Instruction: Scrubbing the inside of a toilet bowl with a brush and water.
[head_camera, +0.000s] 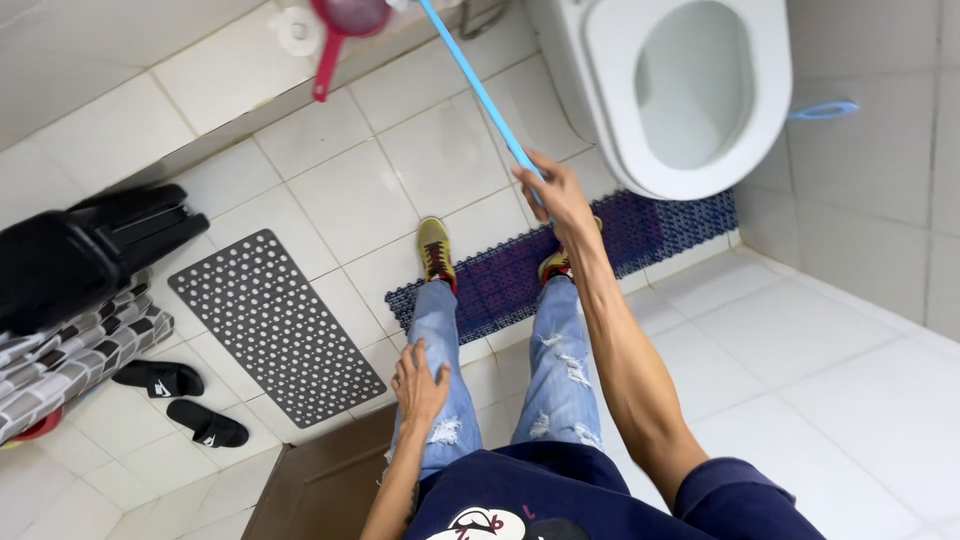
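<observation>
Blue and thin, the long pole (480, 90) runs from the right hand (553, 195) toward eleven o'clock, past the white toilet (690, 90) at one o'clock. It looks light and stiff, likely smooth; a grip low on the shaft suits it. The right hand is wrapped closed around it. The left hand (418, 385) rests fingers spread on the jeans (440, 330), holding nothing.

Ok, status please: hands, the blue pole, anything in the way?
Right hand grips blue pole. Left hand rests on left thigh. Pole slants up over floor tiles beside toilet. Nothing blocking it.
</observation>
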